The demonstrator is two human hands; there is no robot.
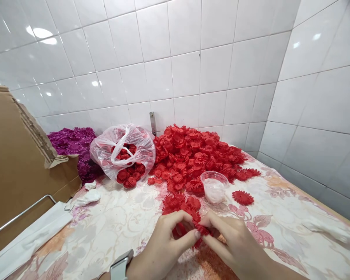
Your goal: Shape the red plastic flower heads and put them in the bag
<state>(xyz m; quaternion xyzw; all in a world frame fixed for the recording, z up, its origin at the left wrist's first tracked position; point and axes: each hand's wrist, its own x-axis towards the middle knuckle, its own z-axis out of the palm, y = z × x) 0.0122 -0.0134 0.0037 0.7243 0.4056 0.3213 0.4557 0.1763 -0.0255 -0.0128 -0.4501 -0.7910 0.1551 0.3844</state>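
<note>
Both my left hand (175,237) and my right hand (226,235) are closed, pinching a small red fabric flower (202,228) between thumbs and fingers at the table's front. A watch (121,266) is on my left wrist. Just beyond my fingers lie several loose red flowers (181,204), at the near end of a big heap of red flowers (192,155). A clear plastic cup (215,186) with whitish contents stands beside the heap. One red flower (243,197) lies apart to its right. My fingers partly cover the flower I hold.
A tied clear plastic bag (105,149) of red flowers sits left of the heap, with purple flowers (72,144) behind it. A torn cardboard box (20,155) stands at the left. White crumpled scraps (87,197) lie on the floral tablecloth (116,221). Tiled walls (186,70) bound the table.
</note>
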